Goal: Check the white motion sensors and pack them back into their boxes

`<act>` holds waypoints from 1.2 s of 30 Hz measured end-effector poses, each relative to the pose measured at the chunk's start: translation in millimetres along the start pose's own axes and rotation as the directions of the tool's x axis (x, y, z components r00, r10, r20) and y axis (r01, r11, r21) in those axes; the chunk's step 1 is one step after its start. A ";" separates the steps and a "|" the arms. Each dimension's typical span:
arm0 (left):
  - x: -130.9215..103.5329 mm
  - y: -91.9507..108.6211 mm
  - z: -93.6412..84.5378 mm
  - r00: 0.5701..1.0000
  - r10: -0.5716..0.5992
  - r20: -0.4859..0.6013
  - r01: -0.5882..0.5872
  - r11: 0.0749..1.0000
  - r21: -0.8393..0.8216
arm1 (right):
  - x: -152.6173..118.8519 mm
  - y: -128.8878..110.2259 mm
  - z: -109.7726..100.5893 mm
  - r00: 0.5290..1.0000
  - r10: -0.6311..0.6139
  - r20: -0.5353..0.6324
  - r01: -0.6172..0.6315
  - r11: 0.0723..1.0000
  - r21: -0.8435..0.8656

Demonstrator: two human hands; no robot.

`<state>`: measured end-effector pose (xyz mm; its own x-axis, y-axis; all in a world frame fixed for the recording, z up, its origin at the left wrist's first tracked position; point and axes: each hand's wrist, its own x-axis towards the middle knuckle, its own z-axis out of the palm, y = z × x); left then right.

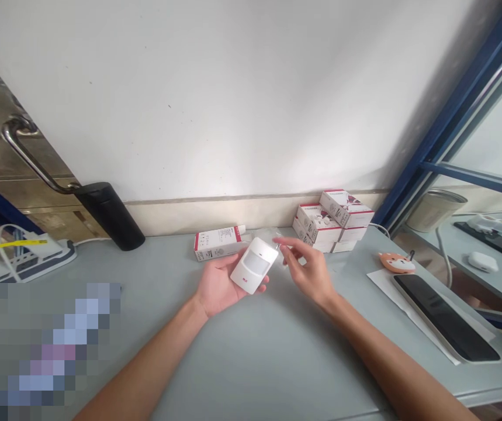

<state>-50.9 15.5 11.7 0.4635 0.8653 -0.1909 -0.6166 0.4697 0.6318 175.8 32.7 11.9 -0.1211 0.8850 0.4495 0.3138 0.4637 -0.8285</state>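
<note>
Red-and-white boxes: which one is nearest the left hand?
The box lying by itself, just beyond the left hand. The other boxes are stacked together farther right, behind the right hand.

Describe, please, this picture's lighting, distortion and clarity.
Head view: the wall is bright, dimming toward the blue frame; head view: the black cylinder leans left, probably from wide-angle distortion; head view: a pixelated patch covers the lower left; head view: the red mark on the white device is illegible.

A device (256, 266) lies in the left hand (218, 286), boxes (333, 219) behind.
</note>
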 end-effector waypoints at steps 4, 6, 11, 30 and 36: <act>-0.5 3.9 3.4 0.988 0.123 -0.096 -0.130 0.989 -0.069 | 5.1 10.0 -1.1 0.996 -0.063 -0.061 0.030 0.896 -0.443; -0.6 5.5 3.4 0.976 0.170 -0.138 -0.184 0.978 -0.094 | 3.4 21.0 3.0 1.000 -0.007 0.007 0.010 0.817 -0.577; -1.0 9.5 1.1 0.966 0.212 -0.146 -0.228 0.969 -0.100 | 5.2 32.0 -7.6 0.999 -0.012 0.035 0.030 0.802 -0.597; -0.4 12.0 -3.7 0.991 0.112 -0.079 -0.089 0.965 0.246 | 21.4 19.3 -66.0 0.970 -0.240 0.033 0.241 0.936 -0.257; 0.3 12.1 -5.0 0.995 0.080 -0.067 -0.062 0.969 0.239 | 20.2 14.8 -67.1 0.962 -0.262 0.070 0.271 0.928 -0.257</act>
<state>-61.4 22.3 15.6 0.3691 0.9099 -0.1894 -0.4746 0.3597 0.8033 241.2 54.7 31.1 -0.2651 0.7332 0.6263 0.5001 0.6598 -0.5608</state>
